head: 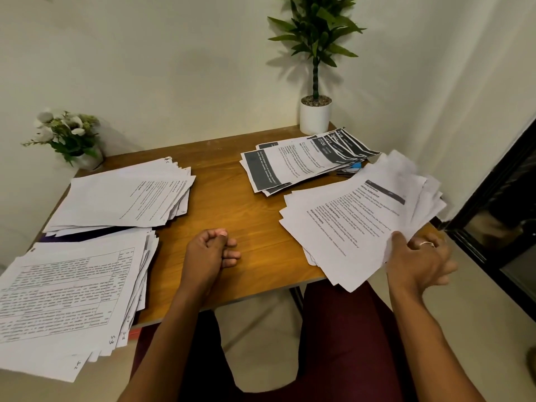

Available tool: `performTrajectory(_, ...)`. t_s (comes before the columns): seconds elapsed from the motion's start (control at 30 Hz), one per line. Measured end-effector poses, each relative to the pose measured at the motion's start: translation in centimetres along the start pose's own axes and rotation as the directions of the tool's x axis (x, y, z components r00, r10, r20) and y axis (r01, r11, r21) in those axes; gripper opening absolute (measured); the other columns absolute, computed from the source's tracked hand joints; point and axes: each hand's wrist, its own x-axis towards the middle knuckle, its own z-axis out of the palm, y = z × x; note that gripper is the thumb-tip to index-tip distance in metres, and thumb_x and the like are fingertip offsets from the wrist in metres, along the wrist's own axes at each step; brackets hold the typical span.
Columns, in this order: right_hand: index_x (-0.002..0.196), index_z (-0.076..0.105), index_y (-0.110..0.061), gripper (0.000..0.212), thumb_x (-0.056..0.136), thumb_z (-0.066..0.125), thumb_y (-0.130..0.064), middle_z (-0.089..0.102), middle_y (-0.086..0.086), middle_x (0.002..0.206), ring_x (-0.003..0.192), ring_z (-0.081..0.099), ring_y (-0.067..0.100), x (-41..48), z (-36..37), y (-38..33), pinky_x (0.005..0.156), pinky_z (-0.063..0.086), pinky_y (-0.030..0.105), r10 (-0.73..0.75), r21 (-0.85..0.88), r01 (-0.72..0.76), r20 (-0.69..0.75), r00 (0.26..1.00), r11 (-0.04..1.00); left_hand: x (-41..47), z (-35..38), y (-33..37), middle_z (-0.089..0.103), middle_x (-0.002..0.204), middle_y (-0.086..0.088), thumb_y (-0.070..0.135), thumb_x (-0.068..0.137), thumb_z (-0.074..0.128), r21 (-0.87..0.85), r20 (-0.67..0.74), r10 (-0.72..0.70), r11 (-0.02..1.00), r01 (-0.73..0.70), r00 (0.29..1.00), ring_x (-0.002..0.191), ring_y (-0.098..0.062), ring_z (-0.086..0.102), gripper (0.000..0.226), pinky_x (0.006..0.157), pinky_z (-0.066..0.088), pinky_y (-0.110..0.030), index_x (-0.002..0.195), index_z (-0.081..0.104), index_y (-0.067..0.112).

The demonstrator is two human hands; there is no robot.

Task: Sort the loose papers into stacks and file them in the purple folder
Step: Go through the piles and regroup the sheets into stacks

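The right hand (417, 262) pinches the papers (356, 216), fingers apparently underneath; to its left, the left hand (211, 250) rests curled, empty, on the table (232, 198).

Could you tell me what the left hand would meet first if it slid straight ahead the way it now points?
Bare table at first; then, probably, the near left corner of the dark-banded stack. The left hand points ahead and slightly right, though depth is hard to judge.
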Motion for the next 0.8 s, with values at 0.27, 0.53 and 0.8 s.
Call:
performTrajectory(0.27, 0.129, 0.054, -0.013, 0.026, 0.104, 0.052, -0.022, 0.057, -0.014, 0.098, 0.083, 0.057, -0.002, -0.3, -0.5, -3.2, 0.069, 0.046, 0.014, 0.019, 0.350, -0.067, 0.139, 0.990, 0.934, 0.0, 0.0, 0.0, 0.074, 0.099, -0.019, 0.019, 0.105, 0.053, -0.019, -0.003, -0.002, 1.000, 0.002, 1.000, 0.068, -0.022, 0.071, 0.020, 0.056, 0.059, -0.026, 0.119, 0.059, 0.005)
performTrajectory(0.53, 0.136, 0.052, -0.018, 0.032, 0.104, 0.046, -0.017, 0.061, -0.005, 0.118, 0.097, 0.064, 0.008, 0.3, -1.8, -3.5, 0.079, 0.052, 0.018, 0.013, 0.412, -0.021, 0.023, 1.000, 0.911, 0.1, -0.3, -0.3, 0.073, 0.099, -0.020, 0.019, 0.105, 0.054, -0.037, -0.002, 0.008, 0.999, -0.008, 1.000, 0.069, -0.022, 0.071, 0.017, 0.056, 0.059, -0.027, 0.116, 0.060, 0.007)
performTrajectory(0.8, 0.118, 0.059, -0.016, 0.017, 0.104, 0.051, -0.010, 0.067, -0.009, 0.103, 0.091, 0.064, 0.001, 0.3, 0.1, -6.3, 0.066, 0.049, 0.009, -0.085, 0.465, -0.176, 0.487, 0.869, 0.867, 0.2, -0.5, 1.3, 0.076, 0.110, -0.006, 0.046, 0.098, 0.058, -0.102, 0.013, -0.102, 0.989, 0.103, 0.995, 0.094, -0.021, 0.075, 0.036, 0.078, 0.063, -0.038, 0.114, 0.067, 0.015)
